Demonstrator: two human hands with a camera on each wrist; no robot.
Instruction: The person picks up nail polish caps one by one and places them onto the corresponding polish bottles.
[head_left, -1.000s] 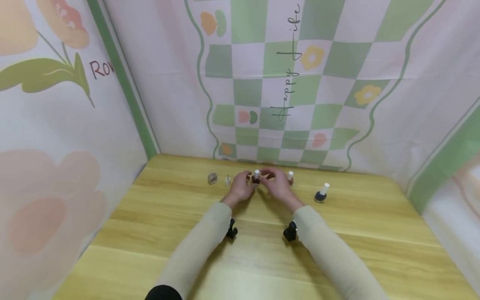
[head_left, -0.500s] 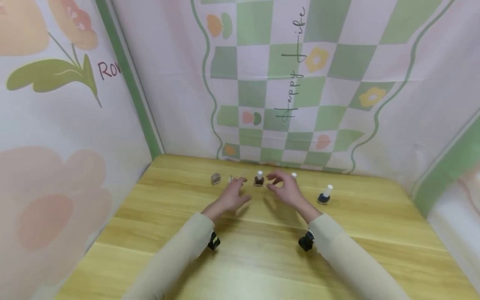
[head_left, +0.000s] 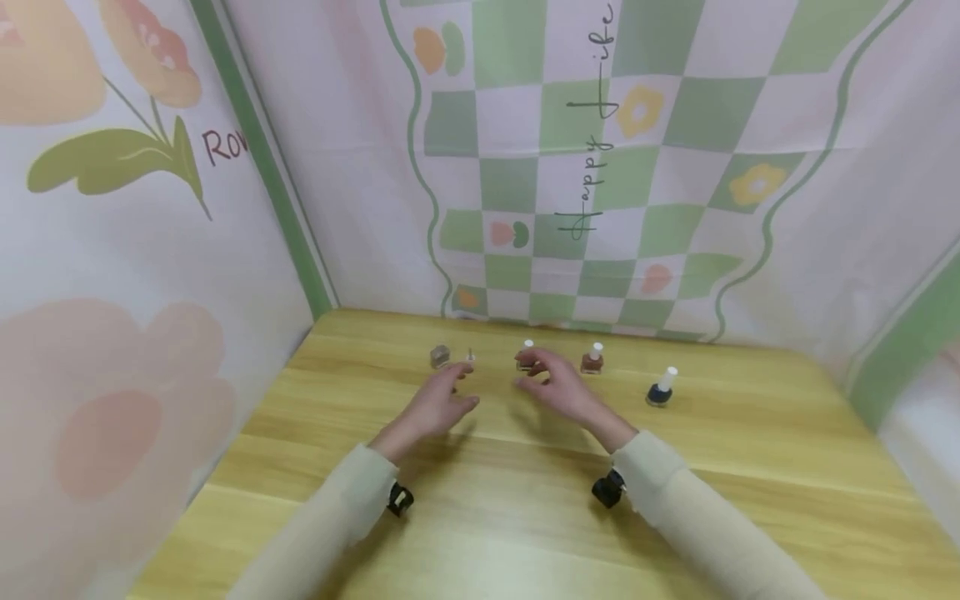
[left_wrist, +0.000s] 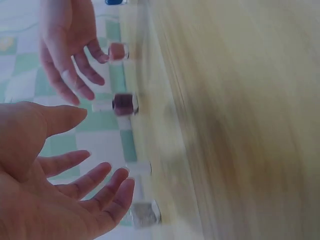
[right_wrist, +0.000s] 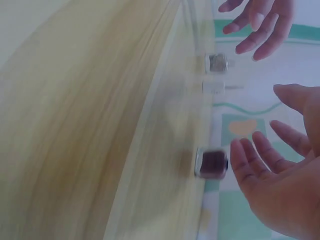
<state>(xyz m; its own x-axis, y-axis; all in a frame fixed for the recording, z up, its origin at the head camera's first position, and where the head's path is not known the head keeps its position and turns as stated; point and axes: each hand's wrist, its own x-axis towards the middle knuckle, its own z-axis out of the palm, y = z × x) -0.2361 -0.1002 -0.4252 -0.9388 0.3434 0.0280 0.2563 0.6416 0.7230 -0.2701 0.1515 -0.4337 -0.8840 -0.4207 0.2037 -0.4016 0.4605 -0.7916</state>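
My left hand [head_left: 437, 404] hovers with loose, spread fingers in front of a white cap with an upright brush [right_wrist: 214, 87] and a clear greyish nail polish bottle [head_left: 440, 357] without a cap. Relaxed, slightly bent fingers show on my right hand [head_left: 558, 385], which partly covers a dark maroon nail polish bottle [left_wrist: 124, 104] with a white cap in the head view. Neither hand holds anything. In the right wrist view, the fingertips are close beside that maroon bottle's top.
To the right of the maroon bottle stands a reddish-brown nail polish bottle [head_left: 592, 362]. A dark blue one [head_left: 661, 392] is farther right and nearer. All stand on the wooden table [head_left: 495, 500], whose back edge meets a patterned curtain [head_left: 510, 183].
Both hands have come away from the maroon bottle, which stays standing. My left hand has drawn back to the left and nearer; my right shifted right, then slightly back left, uncovering the reddish-brown bottle.
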